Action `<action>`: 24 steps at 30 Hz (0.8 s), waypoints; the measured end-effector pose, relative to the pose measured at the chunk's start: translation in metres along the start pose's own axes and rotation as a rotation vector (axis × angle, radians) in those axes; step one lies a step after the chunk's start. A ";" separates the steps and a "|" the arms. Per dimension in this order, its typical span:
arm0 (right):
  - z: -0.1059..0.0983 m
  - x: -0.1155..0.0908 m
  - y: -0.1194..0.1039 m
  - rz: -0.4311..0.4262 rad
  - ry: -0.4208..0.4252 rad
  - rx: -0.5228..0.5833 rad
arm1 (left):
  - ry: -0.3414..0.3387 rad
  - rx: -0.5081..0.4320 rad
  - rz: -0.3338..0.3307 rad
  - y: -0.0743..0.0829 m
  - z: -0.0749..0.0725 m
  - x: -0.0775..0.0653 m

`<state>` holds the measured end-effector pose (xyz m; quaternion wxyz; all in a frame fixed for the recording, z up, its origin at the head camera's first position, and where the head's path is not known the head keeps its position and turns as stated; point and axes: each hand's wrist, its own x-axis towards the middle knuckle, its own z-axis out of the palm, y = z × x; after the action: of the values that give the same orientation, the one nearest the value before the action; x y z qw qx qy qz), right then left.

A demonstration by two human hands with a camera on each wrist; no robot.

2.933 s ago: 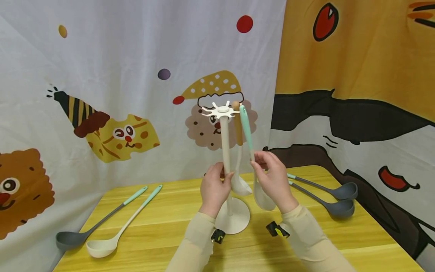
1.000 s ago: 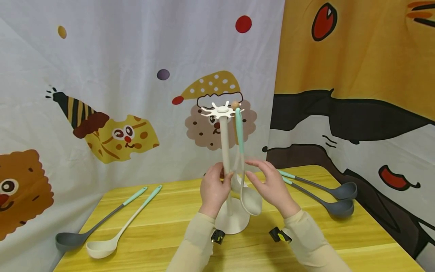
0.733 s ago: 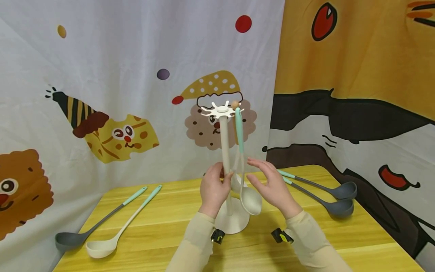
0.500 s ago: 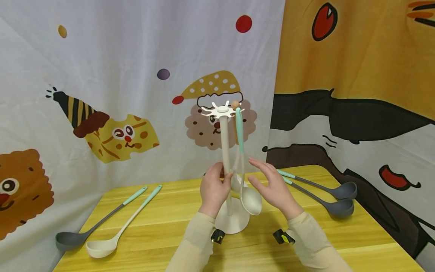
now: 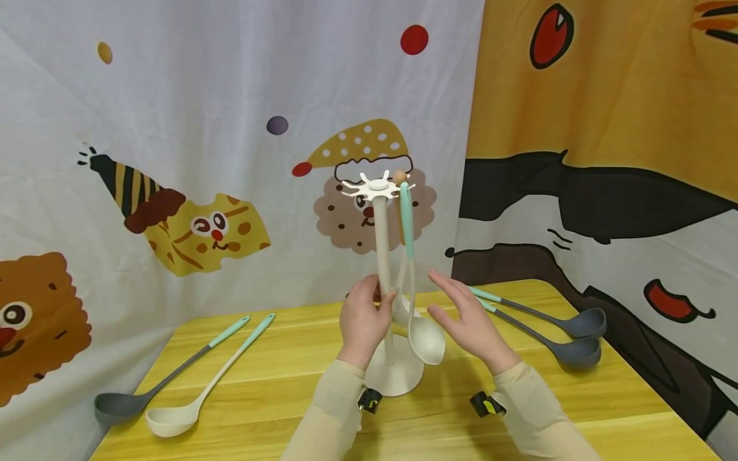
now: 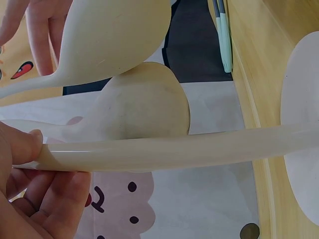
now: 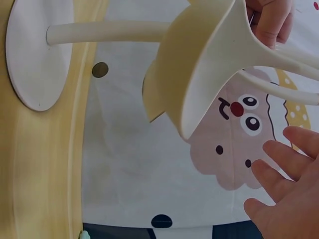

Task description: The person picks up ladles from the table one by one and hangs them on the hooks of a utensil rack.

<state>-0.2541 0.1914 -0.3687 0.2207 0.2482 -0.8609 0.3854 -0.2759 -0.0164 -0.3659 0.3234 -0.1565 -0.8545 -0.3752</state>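
Your left hand (image 5: 365,323) still grips the stand (image 5: 382,243); your loose-fingered right hand (image 5: 474,328) has released the spoon (image 5: 427,341); wooden table (image 5: 277,397), cartoon curtain (image 5: 219,115) behind.

The stand (image 5: 382,237) looks like smooth plastic, its pole faintly glossy, its round base more matt. The hanging spoon (image 5: 426,340) has a smooth, plastic-looking bowl with a dull finish; the tan handle (image 5: 400,178) behind it resembles wood. At left, the grey ladle (image 5: 121,408) and cream ladle (image 5: 173,421) also look plastic. The table (image 5: 277,397) shows smooth wood grain; the far backdrop (image 5: 230,96) is matt, lightly creased cloth.
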 end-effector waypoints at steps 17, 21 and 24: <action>-0.001 -0.006 0.013 0.017 -0.034 -0.056 | 0.000 -0.003 -0.004 0.001 -0.001 0.000; -0.001 -0.008 0.018 0.012 -0.042 -0.071 | -0.002 -0.010 -0.006 0.001 -0.001 0.000; -0.002 -0.008 0.022 0.010 -0.049 -0.080 | 0.000 -0.011 -0.002 0.001 -0.001 0.000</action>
<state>-0.2602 0.2076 -0.3843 0.2072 0.2443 -0.8820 0.3456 -0.2745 -0.0164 -0.3649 0.3223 -0.1575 -0.8525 -0.3802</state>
